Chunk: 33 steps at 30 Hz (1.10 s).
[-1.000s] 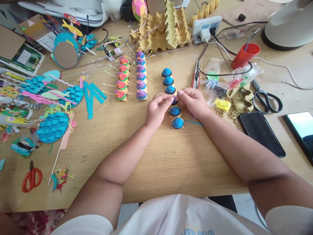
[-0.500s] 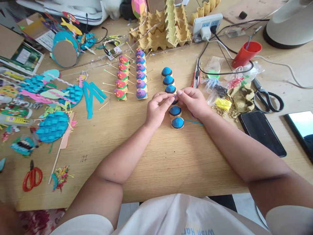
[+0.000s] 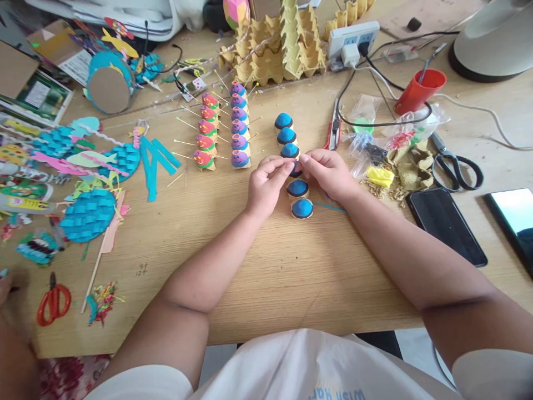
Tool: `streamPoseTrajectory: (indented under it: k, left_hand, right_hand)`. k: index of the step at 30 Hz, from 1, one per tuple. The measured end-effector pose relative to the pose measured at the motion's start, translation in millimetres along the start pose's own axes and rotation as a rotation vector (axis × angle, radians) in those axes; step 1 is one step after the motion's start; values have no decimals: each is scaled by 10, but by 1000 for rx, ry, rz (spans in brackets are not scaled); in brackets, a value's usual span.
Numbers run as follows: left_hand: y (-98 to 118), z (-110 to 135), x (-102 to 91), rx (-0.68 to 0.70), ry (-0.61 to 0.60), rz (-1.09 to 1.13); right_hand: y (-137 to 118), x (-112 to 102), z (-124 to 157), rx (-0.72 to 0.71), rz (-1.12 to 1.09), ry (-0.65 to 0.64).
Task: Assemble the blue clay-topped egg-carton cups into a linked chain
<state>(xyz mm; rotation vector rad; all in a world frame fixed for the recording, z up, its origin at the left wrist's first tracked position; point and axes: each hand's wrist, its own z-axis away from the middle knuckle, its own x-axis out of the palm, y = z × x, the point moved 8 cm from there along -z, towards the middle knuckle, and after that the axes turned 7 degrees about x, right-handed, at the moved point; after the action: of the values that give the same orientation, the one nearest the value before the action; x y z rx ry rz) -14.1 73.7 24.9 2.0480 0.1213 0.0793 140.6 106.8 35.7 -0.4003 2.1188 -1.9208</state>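
My left hand (image 3: 265, 183) and my right hand (image 3: 328, 173) meet over a row of blue-painted egg-carton cups (image 3: 290, 150) on the wooden table (image 3: 283, 266). Both hands are closed in a pinch around one blue cup (image 3: 296, 170) in the middle of the row, mostly hidden by my fingers. Two more blue cups (image 3: 301, 208) lie just below my hands. A thin blue strip (image 3: 331, 207) lies under my right wrist.
Rows of purple cups (image 3: 240, 128) and red-green cups (image 3: 207, 133) with pins stand left of the blue row. Egg cartons (image 3: 283, 50), a power strip (image 3: 353, 39), a red cup (image 3: 418, 91), black scissors (image 3: 456, 169), phones (image 3: 445, 225), red scissors (image 3: 53, 300) and paper craft fish (image 3: 87, 214) surround them. Another person's hand (image 3: 8, 289) shows at the left edge.
My hands stay pinched on the same blue cup with hardly any movement. Another person's hand has come into view at the lower left edge.
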Motion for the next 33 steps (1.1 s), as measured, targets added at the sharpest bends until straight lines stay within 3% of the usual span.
streamPoseTrajectory:
  k: [16, 33]
  left_hand:
    - [-8, -7, -7, 29, -4, -40]
    - [-23, 5, -29, 43, 8, -56]
  right_hand:
    - [-9, 63, 9, 40, -146, -72]
    - [-8, 35, 8, 36, -142, -45]
